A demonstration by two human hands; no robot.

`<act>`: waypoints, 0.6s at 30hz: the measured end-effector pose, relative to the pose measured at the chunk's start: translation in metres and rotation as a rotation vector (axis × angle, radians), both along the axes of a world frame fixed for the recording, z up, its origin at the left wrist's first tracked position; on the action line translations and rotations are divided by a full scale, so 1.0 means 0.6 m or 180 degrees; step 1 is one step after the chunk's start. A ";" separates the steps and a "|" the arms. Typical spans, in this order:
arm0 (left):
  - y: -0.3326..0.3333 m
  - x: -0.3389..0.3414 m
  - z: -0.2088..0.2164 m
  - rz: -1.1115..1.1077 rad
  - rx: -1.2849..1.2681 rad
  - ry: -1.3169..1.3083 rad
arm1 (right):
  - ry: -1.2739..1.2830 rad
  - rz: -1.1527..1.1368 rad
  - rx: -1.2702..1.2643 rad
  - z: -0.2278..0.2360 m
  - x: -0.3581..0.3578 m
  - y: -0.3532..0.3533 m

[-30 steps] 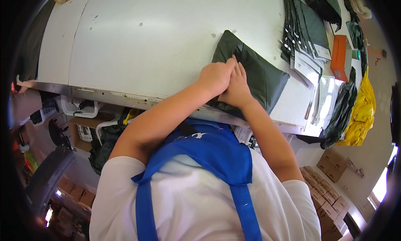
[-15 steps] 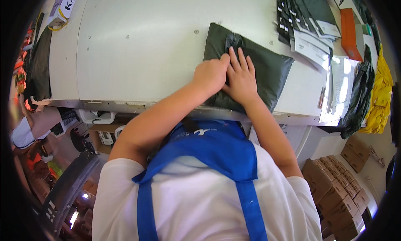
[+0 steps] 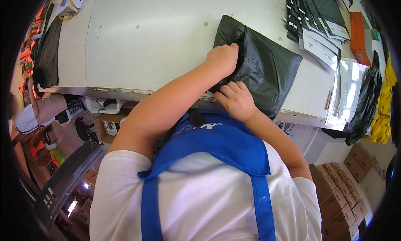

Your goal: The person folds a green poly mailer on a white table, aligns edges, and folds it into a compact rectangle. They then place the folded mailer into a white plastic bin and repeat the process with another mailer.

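Note:
A dark green, shiny, padded pouch (image 3: 271, 68) lies on the table right of centre, slightly turned. A raised fold or opening edge runs down its left part. My left hand (image 3: 223, 59) is closed in a fist at that edge, gripping the material, its fingertips partly hidden in the fold. Lower down, near the table's front edge, my right hand (image 3: 238, 100) has its fingers curled on the same edge, pinching the pouch's near end. What is inside the pouch is hidden.
A pale table (image 3: 154, 45) spreads beneath the pouch. Overlapping dark packets with white labels (image 3: 317, 45), an orange box (image 3: 359, 38), clear plastic sleeves (image 3: 348, 84) and yellow material (image 3: 384, 103) are at the right. Far left, a person (image 3: 31, 113) works beside dark cloth (image 3: 48, 55).
My right hand has slid from flat on the pouch toward its near end, and its fingers have curled. My left hand has stayed at the fold, which now stands more open.

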State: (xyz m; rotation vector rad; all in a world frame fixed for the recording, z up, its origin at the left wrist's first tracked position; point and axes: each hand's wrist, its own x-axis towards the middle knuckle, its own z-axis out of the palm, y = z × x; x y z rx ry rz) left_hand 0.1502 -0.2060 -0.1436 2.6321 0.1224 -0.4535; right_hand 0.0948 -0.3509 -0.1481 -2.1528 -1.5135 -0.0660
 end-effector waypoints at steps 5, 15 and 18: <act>0.005 -0.005 -0.009 -0.0013 -0.0099 -0.0167 | -0.0147 -0.0204 0.0045 -0.001 -0.006 0.005; 0.016 -0.013 -0.012 -0.0079 -0.0177 -0.0291 | 0.0354 -0.0765 0.0213 0.015 -0.003 0.010; 0.019 -0.028 -0.005 0.0089 -0.0408 -0.0592 | 0.0536 -0.1237 0.0400 0.035 0.012 0.021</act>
